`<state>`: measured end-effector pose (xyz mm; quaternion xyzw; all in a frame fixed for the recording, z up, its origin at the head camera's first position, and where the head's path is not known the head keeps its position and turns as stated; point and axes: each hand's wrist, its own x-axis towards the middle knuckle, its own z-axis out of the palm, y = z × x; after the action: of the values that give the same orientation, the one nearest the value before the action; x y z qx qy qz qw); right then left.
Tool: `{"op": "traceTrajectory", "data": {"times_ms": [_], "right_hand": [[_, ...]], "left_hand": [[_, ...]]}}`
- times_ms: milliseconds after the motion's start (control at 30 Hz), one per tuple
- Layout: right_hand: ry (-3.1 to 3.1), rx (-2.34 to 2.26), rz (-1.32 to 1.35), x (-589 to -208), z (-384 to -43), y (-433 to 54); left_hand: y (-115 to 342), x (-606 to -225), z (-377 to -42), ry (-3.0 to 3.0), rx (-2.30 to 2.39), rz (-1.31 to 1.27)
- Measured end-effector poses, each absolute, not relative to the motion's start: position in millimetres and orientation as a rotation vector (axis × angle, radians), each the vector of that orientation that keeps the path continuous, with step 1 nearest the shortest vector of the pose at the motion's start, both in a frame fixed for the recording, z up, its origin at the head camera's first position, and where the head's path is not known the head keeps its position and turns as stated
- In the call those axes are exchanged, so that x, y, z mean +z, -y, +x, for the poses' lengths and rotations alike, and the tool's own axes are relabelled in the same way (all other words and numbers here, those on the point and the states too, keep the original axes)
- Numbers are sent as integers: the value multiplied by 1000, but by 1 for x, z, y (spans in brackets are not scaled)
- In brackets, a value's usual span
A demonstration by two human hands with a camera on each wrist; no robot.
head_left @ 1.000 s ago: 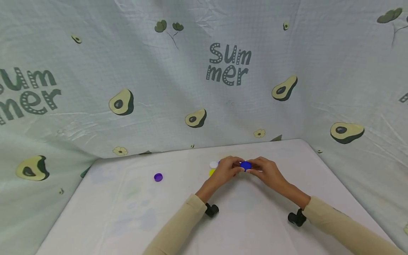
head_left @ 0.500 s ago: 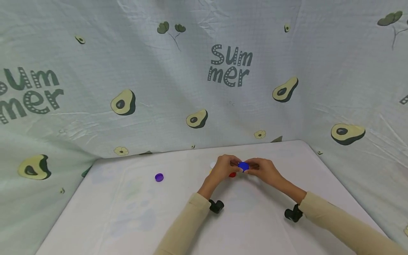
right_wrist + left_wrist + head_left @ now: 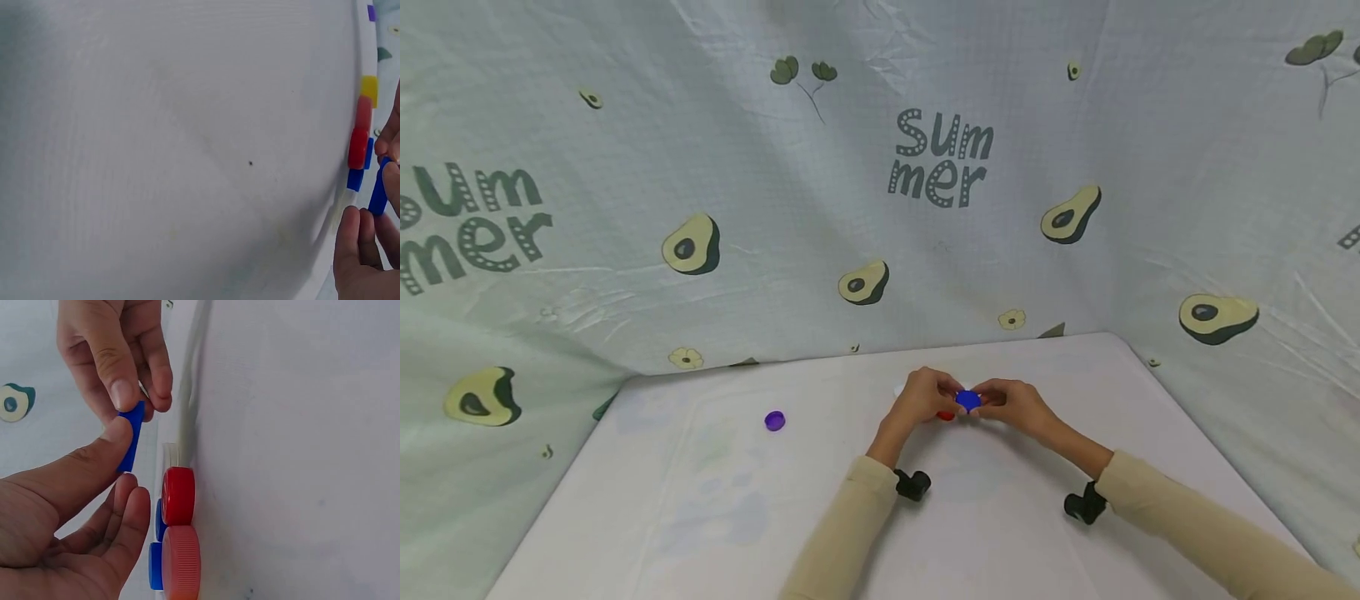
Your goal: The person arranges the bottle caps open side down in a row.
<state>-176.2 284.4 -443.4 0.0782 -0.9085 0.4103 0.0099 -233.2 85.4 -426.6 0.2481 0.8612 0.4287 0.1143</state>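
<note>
A blue bottle cap (image 3: 968, 401) is pinched at its edges by both hands, raised over the far part of the table. My left hand (image 3: 917, 398) grips its left side and my right hand (image 3: 1017, 407) its right side. In the left wrist view the cap (image 3: 131, 439) stands on edge, the left thumb pressing its face. Beside the hands, on the table, a red cap (image 3: 179, 496) and a salmon-pink cap (image 3: 181, 562) touch. Two blue caps show partly behind them, one blue cap (image 3: 155, 566) nearer. The left hand hides most of this group in the head view.
A purple cap (image 3: 775, 421) lies apart on the left of the white-covered table (image 3: 715, 517). A yellow cap (image 3: 369, 91) sits in the row of caps. A printed curtain (image 3: 760, 183) hangs behind the table. A small camera (image 3: 913, 485) sits below the left wrist.
Both hands have shifted slightly left and nearer the body with the blue cap between them. The red cap, hidden a second ago, shows beside the left hand. The purple cap stays put.
</note>
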Motion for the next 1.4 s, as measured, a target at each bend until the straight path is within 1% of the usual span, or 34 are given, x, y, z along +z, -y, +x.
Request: {"op": "traceTrajectory", "data": {"times_ms": [233, 433, 733, 900, 1033, 1233, 1400], "right_hand": [[2864, 1282, 193, -448, -177, -280], [2871, 1232, 176, -445, -180, -276], [2893, 1178, 190, -447, -183, -279], [2891, 1157, 230, -448, -185, -280], [2915, 1119, 213, -446, -184, -276], [2940, 1102, 216, -445, -184, -274], [2896, 1009, 326, -433, -181, -269]], "left_hand": [[-88, -433, -233, -2516, 1242, 691], [-90, -431, -234, -2529, 1208, 659], [-98, -425, -230, -2612, 1119, 770], [-100, -426, -231, -2622, 1095, 757], [-100, -429, -231, -2621, 1069, 773], [-89, -420, -232, -2575, 999, 883], [-60, -409, -233, -2558, 1067, 892]]}}
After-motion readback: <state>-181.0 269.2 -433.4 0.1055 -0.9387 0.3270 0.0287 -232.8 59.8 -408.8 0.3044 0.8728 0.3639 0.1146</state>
